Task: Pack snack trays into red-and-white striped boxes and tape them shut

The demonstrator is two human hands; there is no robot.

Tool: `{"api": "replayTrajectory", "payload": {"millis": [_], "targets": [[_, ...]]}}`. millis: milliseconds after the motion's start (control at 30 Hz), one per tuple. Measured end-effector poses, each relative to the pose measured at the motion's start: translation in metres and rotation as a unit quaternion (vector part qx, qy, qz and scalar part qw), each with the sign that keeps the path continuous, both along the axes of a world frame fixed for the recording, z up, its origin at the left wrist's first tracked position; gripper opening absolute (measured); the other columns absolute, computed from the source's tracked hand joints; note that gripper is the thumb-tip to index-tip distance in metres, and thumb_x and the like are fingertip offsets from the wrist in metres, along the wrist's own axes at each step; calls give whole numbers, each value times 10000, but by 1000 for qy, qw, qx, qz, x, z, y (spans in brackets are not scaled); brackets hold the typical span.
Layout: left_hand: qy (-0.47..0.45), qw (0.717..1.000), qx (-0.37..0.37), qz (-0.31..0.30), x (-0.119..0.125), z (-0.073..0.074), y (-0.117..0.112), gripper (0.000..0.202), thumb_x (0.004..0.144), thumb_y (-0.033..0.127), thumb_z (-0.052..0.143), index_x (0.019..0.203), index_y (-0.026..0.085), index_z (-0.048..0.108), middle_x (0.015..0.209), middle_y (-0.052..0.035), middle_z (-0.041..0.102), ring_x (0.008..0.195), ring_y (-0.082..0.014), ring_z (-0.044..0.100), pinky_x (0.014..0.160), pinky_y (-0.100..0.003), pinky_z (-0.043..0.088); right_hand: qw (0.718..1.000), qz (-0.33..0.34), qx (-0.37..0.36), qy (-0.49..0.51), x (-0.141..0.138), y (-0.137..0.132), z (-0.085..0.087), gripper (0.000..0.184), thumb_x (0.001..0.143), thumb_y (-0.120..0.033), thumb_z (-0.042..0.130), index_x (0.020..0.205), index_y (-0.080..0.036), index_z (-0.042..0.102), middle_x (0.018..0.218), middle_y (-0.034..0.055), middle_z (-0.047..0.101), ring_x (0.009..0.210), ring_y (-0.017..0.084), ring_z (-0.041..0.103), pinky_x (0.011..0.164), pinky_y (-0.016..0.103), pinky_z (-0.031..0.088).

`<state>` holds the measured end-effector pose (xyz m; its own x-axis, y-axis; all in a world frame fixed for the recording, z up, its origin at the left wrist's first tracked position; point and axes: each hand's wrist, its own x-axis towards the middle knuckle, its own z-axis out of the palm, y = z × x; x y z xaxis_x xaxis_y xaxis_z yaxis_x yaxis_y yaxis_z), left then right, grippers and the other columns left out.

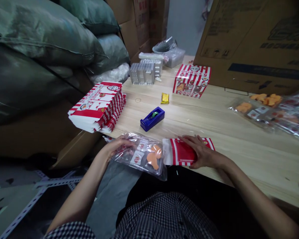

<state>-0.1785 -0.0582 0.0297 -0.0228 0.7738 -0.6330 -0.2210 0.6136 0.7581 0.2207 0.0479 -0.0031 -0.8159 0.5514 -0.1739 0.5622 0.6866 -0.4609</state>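
Note:
My left hand (118,145) grips the left end of a clear plastic packet (144,157) that holds orange toy pieces and small printed cards. The packet hangs partly over the front edge of the wooden table (239,132). My right hand (201,153) rests on a flat red-and-white striped box (183,152) lying at the table's front edge, fingers wrapped over its right part. The packet's right end touches or enters the box's white left end; I cannot tell which.
A stack of flat striped boxes (99,106) lies at the left edge. A blue tape dispenser (152,119), a small yellow packet (164,98) and an assembled striped box (192,80) stand further back. More clear toy packets (276,111) lie at the right. A large cardboard carton (259,43) stands behind.

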Motion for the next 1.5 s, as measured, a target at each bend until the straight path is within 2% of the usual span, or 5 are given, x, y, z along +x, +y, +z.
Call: {"api": "replayTrajectory", "payload": {"millis": [233, 567, 933, 1167, 1500], "targets": [[7, 997, 71, 16, 30, -14, 33, 329, 579, 131, 836, 878, 112, 702, 764, -58, 751, 631, -185, 698, 618, -276, 554, 999, 8, -35, -19, -1, -7, 11, 1242, 602, -318, 850, 1626, -293, 147, 1613, 171, 325, 1509, 401, 257, 1227, 638, 46], [74, 984, 133, 89, 51, -41, 24, 429, 534, 216, 875, 899, 144, 661, 729, 22, 693, 631, -134, 640, 610, -232, 511, 1000, -13, 13, -7, -4, -13, -5, 1215, 620, -327, 850, 1618, -312, 157, 1578, 194, 316, 1470, 448, 285, 1185, 689, 68], [66, 982, 129, 122, 49, -30, 14, 427, 569, 214, 847, 954, 137, 676, 770, -2, 728, 640, -156, 672, 618, -257, 541, 997, -36, 61, 7, -12, -29, -10, 1098, 636, -304, 841, 1590, -293, 295, 1580, 183, 294, 1481, 456, 244, 1192, 692, 34], [50, 979, 131, 149, 51, -39, 9, 466, 567, 229, 858, 977, 144, 652, 776, 11, 716, 618, -131, 657, 616, -240, 534, 997, -59, 48, -5, -18, -35, -5, 1016, 699, -338, 800, 1587, -255, 314, 1565, 219, 296, 1482, 467, 241, 1179, 717, 38], [31, 984, 175, 30, 40, -49, 10, 495, 656, 257, 849, 1101, 187, 645, 967, -29, 702, 802, -180, 681, 683, -271, 555, 997, -75, 19, 1, -7, -31, -6, 1065, 671, -330, 803, 1594, -287, 274, 1585, 185, 266, 1507, 438, 209, 1195, 689, 5]]}}
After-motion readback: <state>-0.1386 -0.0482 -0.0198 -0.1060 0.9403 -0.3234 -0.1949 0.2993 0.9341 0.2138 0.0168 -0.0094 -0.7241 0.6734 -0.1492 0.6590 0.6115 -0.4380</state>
